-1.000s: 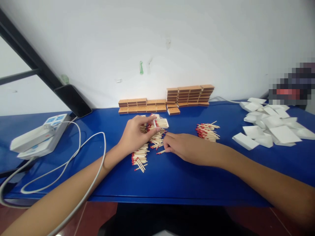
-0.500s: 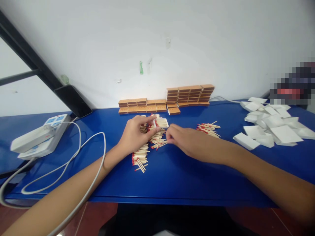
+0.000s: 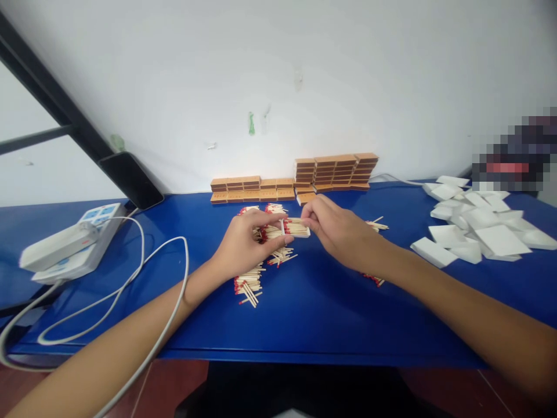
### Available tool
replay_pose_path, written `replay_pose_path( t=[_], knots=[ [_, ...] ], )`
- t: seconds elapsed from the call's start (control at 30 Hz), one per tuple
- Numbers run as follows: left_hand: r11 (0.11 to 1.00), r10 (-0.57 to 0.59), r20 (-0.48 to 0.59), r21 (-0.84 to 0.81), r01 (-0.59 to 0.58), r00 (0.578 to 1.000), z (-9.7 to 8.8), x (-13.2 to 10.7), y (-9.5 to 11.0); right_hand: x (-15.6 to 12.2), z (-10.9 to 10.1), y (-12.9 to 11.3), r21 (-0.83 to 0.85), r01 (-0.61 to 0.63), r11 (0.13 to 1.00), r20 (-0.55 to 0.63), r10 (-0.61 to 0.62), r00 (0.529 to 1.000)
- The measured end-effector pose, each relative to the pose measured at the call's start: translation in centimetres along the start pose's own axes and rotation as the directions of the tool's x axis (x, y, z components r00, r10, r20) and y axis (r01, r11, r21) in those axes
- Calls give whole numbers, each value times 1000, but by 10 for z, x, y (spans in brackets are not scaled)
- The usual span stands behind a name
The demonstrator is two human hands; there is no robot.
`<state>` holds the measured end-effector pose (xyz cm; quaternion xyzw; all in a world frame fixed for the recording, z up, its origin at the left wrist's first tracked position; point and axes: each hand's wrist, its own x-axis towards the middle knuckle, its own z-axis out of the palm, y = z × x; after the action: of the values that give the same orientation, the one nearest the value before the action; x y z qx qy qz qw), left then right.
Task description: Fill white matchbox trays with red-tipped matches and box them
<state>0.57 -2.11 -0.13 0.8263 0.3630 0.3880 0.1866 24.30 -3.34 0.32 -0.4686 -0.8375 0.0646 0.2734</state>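
Observation:
A white matchbox tray (image 3: 308, 233) lies between the thumb and fingers of my left hand (image 3: 241, 242). Red-headed matches (image 3: 296, 227) fill it, heads to the left. At the tray's right end, my right hand (image 3: 337, 229) pinches the pale ends of matches; how many is hidden by the fingers. Loose matches (image 3: 250, 277) are heaped on the table under and in front of my left hand. More loose matches (image 3: 378, 224) lie behind my right forearm, partly covered by it.
Closed matchboxes (image 3: 252, 196) stand in a low row along the wall, with a taller stack (image 3: 335, 171) beside them. Empty white trays (image 3: 478, 223) are piled at the right. A power strip (image 3: 82, 249), a white cable (image 3: 186, 261) and a phone (image 3: 133, 180) occupy the left of the blue table (image 3: 304, 325).
My right hand has moved up from the loose matches to the tray's right end. My left hand has shifted the tray slightly right and toward me.

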Motion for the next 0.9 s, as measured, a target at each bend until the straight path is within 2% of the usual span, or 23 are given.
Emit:
replay_pose_path(
  t=[0.13,0.33,0.57,0.9],
  knots=[
    [1000,-15,21,-26,16,1000,2,-1,0,1,1,-1,-38,14,999,17,-13,1000],
    [999,-28,11,-20,28,1000,2,-1,1,-1,2,2,-67,89,994,-24,-91,996],
    [1000,-19,6,-12,19,1000,1,-1,0,-1,-7,-2,-49,82,995,10,-81,997],
    [1000,-22,-8,-12,22,1000,1,0,-1,-1,-9,-3,-15,155,988,-32,-155,987]
  ],
)
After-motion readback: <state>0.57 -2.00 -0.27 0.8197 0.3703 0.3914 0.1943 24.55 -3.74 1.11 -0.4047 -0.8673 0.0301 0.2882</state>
